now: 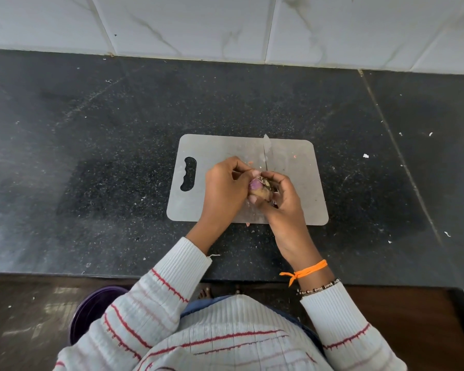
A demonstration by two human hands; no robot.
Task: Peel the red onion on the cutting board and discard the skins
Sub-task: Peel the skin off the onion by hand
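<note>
Dark speckled stone desk (118,129) under a white tiled wall, grey cutting board (300,183) centred on it. Red onion (259,187) is held just above the board's middle, cupped between both hands. Left hand (223,191) has its grip closed round the onion's left side, thumb pressing near the top. Right hand (284,194) pinches narrow at the root end, where dry brown skin shows beside a bared purple patch. A knife (265,151) lies on the board behind the hands.

Peeling looks partway done, judging by that patch. To do it well: catch the papery edge with a fingernail, pull along the bulb, turn the onion with the left hand. Purple bin (91,311) on the floor at lower left is likely for skins.
</note>
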